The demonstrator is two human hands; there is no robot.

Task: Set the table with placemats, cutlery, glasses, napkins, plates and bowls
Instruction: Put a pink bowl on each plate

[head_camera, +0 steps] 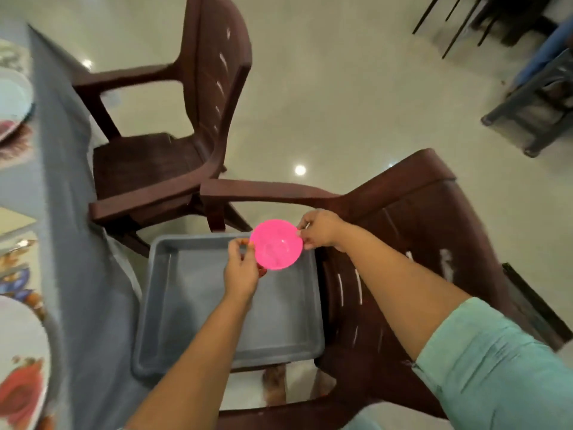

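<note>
A small pink bowl hangs above the far right corner of a grey tray, its hollow facing me. My left hand pinches its left rim, and my right hand pinches its right rim. The tray lies on the seat of a brown plastic chair and holds nothing that I can see. On the table at the left edge sit a white plate with a red flower pattern and another plate farther away, both on patterned placemats.
The table's grey cloth hangs down along the left. A second brown chair stands beyond the tray, pushed against the table. Pale tiled floor spreads to the right, with dark furniture at the far right.
</note>
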